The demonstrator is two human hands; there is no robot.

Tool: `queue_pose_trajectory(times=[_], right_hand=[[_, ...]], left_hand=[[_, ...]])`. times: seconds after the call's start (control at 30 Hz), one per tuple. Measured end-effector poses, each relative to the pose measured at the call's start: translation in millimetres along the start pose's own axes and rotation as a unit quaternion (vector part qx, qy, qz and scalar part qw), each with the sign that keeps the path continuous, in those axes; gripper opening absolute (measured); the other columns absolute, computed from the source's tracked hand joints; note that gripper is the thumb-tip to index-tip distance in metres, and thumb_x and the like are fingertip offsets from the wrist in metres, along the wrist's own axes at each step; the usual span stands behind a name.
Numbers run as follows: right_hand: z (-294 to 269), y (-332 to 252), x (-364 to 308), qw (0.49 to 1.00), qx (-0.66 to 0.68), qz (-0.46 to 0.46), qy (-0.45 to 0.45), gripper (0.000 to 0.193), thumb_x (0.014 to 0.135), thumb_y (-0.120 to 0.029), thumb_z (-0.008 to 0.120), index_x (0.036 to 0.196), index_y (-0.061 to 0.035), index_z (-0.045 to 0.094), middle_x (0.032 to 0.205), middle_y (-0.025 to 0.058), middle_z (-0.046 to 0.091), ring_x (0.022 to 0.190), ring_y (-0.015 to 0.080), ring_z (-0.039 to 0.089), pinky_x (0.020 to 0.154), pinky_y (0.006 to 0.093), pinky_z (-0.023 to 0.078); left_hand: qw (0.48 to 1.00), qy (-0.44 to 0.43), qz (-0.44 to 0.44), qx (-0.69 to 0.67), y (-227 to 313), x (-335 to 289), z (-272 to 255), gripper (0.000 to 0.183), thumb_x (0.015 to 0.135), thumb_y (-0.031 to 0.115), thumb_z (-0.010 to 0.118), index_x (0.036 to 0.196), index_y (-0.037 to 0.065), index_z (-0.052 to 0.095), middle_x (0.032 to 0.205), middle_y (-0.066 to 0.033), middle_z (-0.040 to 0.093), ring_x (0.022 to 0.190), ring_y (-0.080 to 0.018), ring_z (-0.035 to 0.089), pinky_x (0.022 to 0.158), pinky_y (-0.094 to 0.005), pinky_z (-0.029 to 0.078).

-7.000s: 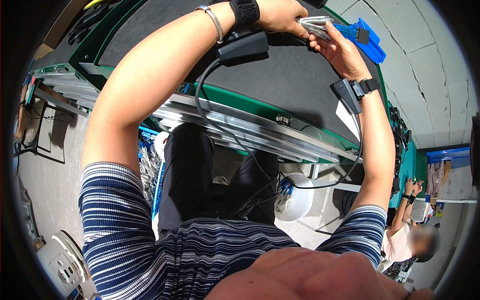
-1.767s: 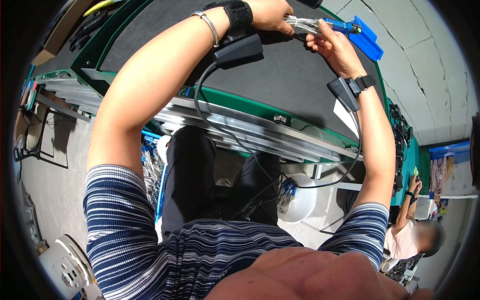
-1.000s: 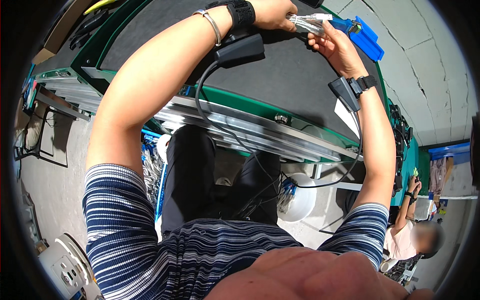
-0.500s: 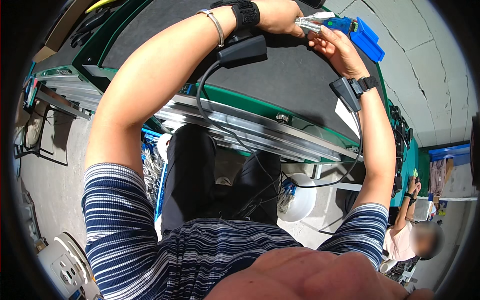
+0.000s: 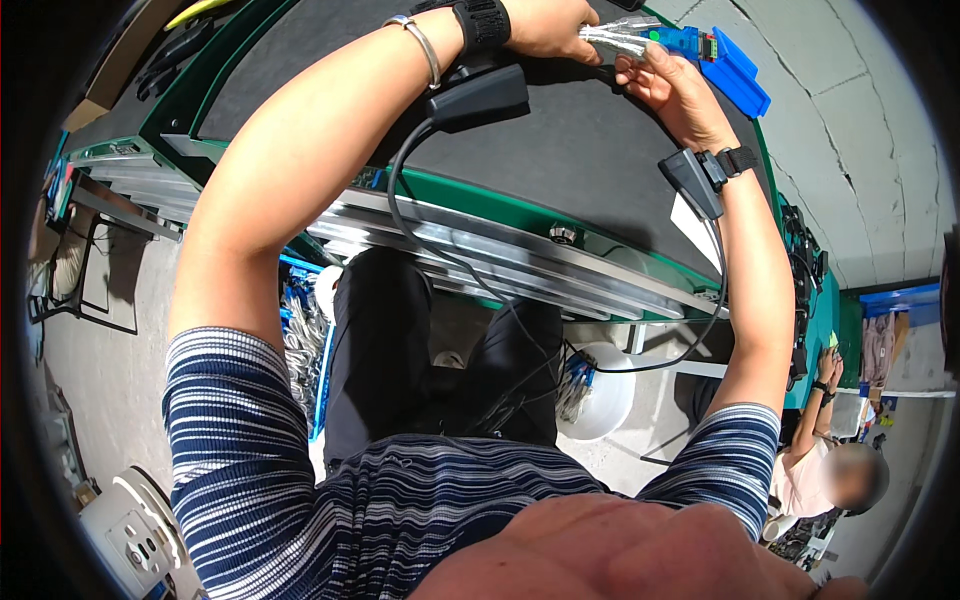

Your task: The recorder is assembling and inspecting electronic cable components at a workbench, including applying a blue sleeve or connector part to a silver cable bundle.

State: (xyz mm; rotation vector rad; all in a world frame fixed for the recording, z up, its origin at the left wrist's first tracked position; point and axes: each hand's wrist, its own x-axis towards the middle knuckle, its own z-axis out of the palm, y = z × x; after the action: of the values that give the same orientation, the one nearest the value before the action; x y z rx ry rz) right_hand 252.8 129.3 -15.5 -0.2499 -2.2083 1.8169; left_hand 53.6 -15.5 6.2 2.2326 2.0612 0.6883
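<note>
My left hand [image 5: 548,28], closed, grips a silvery, see-through cable [image 5: 618,40] at the far end of the bench. My right hand [image 5: 682,95] pinches that cable between thumb and fingers, close to a translucent blue adapter [image 5: 678,42] with a green end piece. Beside the adapter, at the bench's right edge, stands a bright blue plastic holder [image 5: 738,78]; whether the two touch I cannot tell. Part of my left hand is cut off by the picture's upper edge. Both wrists wear black straps with small black boxes and cords.
The workbench [image 5: 480,170] has a dark mat and green edging. Below it, a white bucket [image 5: 610,405] and a blue-rimmed crate [image 5: 322,385] hold bundled cables. A black cord [image 5: 455,262] loops from my wrists. Another person [image 5: 810,470] works at the far right.
My left hand has drawn slightly left, and a longer stretch of the cable shows between my hands. My right hand stays nearly in place.
</note>
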Motion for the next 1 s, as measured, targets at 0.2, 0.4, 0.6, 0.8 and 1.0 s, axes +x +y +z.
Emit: queue_pose_trajectory(times=[0.2,0.4,0.6,0.8,1.0], right_hand=[[2.0,0.0,-0.5,1.0,0.009,-0.016,-0.007,0.062,0.091,-0.054,0.063,0.123,-0.0016,0.06,0.11,0.0078,0.067,0.097,0.0144,0.064,0.087,0.0243,0.049],[5.5,-3.0,-1.2,0.997,0.023,-0.044,-0.056,0.07,0.09,-0.057,0.061,0.132,-0.0022,0.054,0.117,0.0086,0.065,0.099,0.0141,0.063,0.089,0.0257,0.049],[5.0,-1.8,-2.4,0.999,0.014,0.012,0.033,0.067,0.089,-0.059,0.062,0.122,-0.0006,0.06,0.108,0.0068,0.067,0.097,0.0135,0.064,0.089,0.0256,0.051],[4.2,-0.4,-1.6,1.0,0.013,0.002,0.018,0.07,0.086,-0.064,0.062,0.115,0.0004,0.064,0.105,0.0062,0.067,0.096,0.0129,0.064,0.088,0.0246,0.051],[3.4,-1.2,-1.3,1.0,0.009,0.004,-0.002,0.073,0.086,-0.065,0.061,0.118,0.0007,0.063,0.106,0.0065,0.067,0.097,0.0135,0.063,0.088,0.0244,0.049]], left_hand=[[1.0,-0.019,-0.011,-0.018,3.5,1.2,2.0,0.036,0.084,0.035,0.069,0.104,0.005,0.07,0.097,-0.0227,0.07,0.093,-0.0385,0.067,0.082,-0.045,0.053],[0.998,-0.046,0.002,-0.039,6.9,-1.4,-0.4,0.037,0.084,0.035,0.069,0.105,0.006,0.07,0.098,-0.0229,0.07,0.092,-0.0386,0.067,0.082,-0.0452,0.053],[0.999,-0.025,0.017,-0.04,2.9,-1.4,-1.7,0.038,0.083,0.036,0.07,0.106,0.004,0.069,0.097,-0.0234,0.069,0.093,-0.0391,0.067,0.083,-0.045,0.052],[1.0,-0.016,0.009,-0.022,1.2,-0.3,1.7,0.037,0.084,0.035,0.068,0.104,0.003,0.069,0.096,-0.0233,0.07,0.093,-0.0393,0.067,0.084,-0.0449,0.052],[0.998,-0.025,0.014,-0.057,2.8,-1.0,0.1,0.036,0.085,0.034,0.067,0.11,0.008,0.07,0.101,-0.0223,0.07,0.095,-0.0385,0.067,0.085,-0.0444,0.052]])
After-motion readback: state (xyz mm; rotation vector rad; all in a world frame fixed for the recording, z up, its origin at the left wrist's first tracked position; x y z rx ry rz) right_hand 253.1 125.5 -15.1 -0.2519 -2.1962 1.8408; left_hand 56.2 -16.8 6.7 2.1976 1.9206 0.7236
